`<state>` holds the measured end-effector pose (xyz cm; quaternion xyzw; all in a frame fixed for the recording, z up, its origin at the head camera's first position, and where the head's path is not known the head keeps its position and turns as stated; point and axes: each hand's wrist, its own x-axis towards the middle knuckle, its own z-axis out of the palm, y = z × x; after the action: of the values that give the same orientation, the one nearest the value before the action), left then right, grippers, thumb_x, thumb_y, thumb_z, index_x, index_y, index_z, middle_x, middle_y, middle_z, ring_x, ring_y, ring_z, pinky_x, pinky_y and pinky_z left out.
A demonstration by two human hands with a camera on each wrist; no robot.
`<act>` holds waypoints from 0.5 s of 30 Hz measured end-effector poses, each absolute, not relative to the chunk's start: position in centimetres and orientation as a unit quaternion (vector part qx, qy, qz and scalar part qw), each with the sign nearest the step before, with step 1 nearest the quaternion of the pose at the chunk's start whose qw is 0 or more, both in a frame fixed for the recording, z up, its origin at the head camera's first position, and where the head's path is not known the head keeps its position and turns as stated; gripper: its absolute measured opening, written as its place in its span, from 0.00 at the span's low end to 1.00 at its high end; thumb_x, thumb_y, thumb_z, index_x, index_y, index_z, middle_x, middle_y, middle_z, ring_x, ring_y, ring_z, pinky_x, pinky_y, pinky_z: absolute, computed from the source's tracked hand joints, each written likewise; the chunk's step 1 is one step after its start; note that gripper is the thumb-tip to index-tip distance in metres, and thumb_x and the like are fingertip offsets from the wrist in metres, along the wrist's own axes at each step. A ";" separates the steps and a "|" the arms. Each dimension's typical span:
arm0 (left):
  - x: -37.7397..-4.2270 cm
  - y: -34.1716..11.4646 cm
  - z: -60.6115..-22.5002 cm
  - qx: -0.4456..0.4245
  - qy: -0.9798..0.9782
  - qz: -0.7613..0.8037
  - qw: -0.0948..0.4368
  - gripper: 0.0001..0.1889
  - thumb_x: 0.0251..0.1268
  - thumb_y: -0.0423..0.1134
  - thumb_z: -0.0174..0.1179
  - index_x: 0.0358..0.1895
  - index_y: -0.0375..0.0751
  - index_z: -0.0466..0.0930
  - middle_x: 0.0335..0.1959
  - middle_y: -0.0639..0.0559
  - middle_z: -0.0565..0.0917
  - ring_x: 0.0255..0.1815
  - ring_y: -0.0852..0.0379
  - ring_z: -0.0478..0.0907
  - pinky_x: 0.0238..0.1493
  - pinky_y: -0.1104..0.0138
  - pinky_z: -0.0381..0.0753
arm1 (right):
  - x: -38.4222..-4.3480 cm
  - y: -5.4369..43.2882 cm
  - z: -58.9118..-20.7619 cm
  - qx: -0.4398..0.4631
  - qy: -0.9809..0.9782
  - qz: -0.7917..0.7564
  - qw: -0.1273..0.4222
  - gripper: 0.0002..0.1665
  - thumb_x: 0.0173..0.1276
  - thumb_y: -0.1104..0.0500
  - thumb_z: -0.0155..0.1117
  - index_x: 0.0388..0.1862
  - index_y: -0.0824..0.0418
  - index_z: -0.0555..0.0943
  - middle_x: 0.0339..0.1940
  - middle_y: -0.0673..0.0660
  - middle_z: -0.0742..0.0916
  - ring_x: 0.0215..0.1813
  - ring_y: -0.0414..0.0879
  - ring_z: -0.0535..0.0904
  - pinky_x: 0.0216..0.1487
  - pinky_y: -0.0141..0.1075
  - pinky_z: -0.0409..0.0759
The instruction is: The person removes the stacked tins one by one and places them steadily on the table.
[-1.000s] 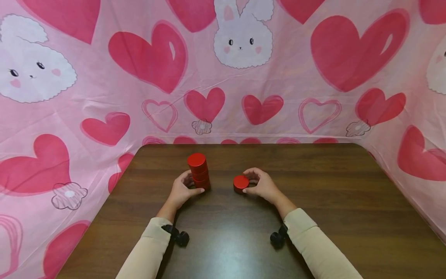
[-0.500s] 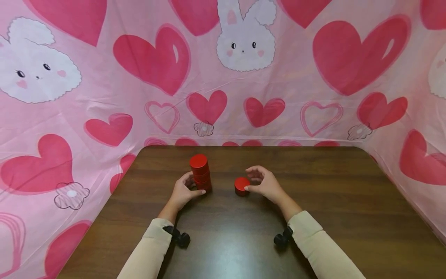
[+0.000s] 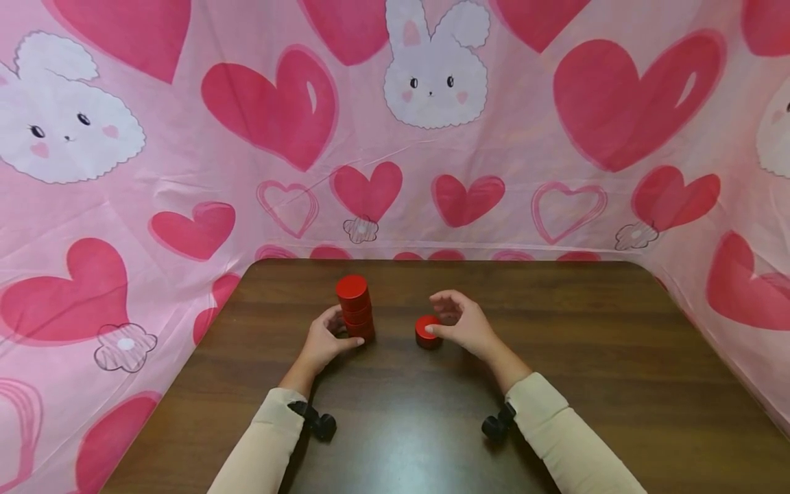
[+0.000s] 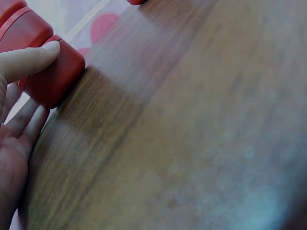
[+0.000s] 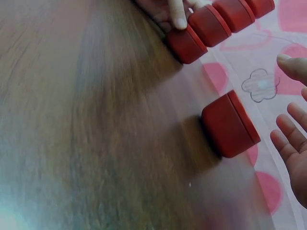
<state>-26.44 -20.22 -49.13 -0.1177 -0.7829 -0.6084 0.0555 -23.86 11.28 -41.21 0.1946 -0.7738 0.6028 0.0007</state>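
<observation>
Several round red lidded tins (image 3: 354,291) stand stacked in a column on the table. My left hand (image 3: 324,343) holds the lowest tin (image 4: 57,76) of the stack, thumb on the near side and fingers on the far side. To the right, a single red tin (image 3: 424,341) of the same kind sits flat on the table. My right hand (image 3: 467,331) hovers at that tin's upper right, fingers loosely spread. The right wrist view shows a gap between the right hand (image 5: 298,165) and the single tin (image 5: 228,125).
Brown wood-grain table (image 3: 395,398) lies under both arms. Behind it and at both sides hangs a pink cloth (image 3: 395,144) printed with hearts and rabbits. A small black camera mount is strapped to each wrist.
My right hand has let go of the single tin and risen slightly off it, its fingers wider apart. The left hand keeps its hold on the stack, and both tins' positions look unchanged.
</observation>
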 end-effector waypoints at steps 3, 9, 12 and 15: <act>-26.4 -20.2 -48.8 -0.109 -0.782 -0.612 0.041 0.37 0.42 0.29 0.78 0.61 0.38 0.74 0.56 0.41 0.80 0.57 0.44 0.77 0.60 0.52 0.74 | -23.7 10.9 -40.8 0.199 -0.772 0.604 0.001 0.27 0.56 0.69 0.73 0.55 0.68 0.76 0.53 0.67 0.82 0.55 0.66 0.76 0.59 0.59 0.72; -25.1 -19.9 -46.7 -0.102 -0.777 -0.621 0.009 0.37 0.45 0.26 0.75 0.63 0.33 0.71 0.59 0.37 0.78 0.60 0.40 0.74 0.63 0.50 0.70 | -23.7 10.1 -40.3 0.214 -0.765 0.607 -0.006 0.27 0.57 0.69 0.74 0.56 0.67 0.76 0.54 0.66 0.82 0.56 0.63 0.77 0.59 0.59 0.73; -24.6 -19.8 -45.8 -0.105 -0.775 -0.623 0.004 0.36 0.46 0.26 0.75 0.63 0.33 0.71 0.59 0.37 0.78 0.61 0.39 0.73 0.64 0.49 0.70 | -23.6 9.6 -39.8 0.224 -0.767 0.602 0.001 0.28 0.56 0.69 0.74 0.56 0.68 0.77 0.54 0.65 0.82 0.55 0.62 0.78 0.59 0.57 0.74; -24.6 -19.8 -45.8 -0.105 -0.777 -0.621 0.002 0.36 0.46 0.27 0.75 0.63 0.33 0.72 0.59 0.38 0.78 0.61 0.40 0.73 0.64 0.50 0.70 | -23.6 9.1 -39.4 0.232 -0.765 0.601 0.008 0.28 0.55 0.69 0.75 0.56 0.68 0.77 0.54 0.65 0.82 0.55 0.61 0.78 0.59 0.56 0.74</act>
<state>-24.61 -19.76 -45.79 -0.1046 -0.7766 -0.6212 0.0024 -23.60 9.11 -39.36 0.2323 -0.7648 0.6009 0.0081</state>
